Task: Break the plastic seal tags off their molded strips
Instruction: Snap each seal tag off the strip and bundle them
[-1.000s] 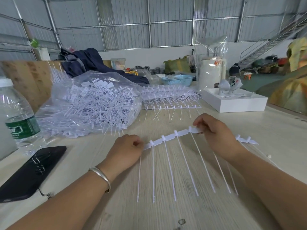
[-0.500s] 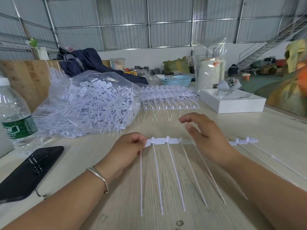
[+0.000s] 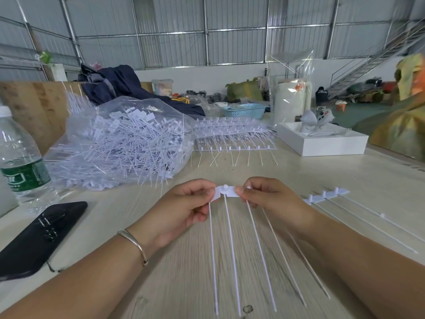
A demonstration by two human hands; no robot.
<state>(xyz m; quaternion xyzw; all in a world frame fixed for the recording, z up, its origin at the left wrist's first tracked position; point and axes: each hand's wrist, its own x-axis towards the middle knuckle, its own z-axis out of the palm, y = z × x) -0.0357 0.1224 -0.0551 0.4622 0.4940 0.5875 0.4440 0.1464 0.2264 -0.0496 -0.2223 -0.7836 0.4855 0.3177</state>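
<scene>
Seal-tag strip, white plastic: held just above the wooden table, near its front edge. Left hand pinches the strip's left end, thumb and forefinger closed on it; right hand pinches the right end likewise. Tails hanging from the strip: five visible. Second strip piece: one, three tag heads, lying right of the held strip. Bag of loose tags: one, behind the held strip, leftward. Water bottle: one. Phone: one.
</scene>
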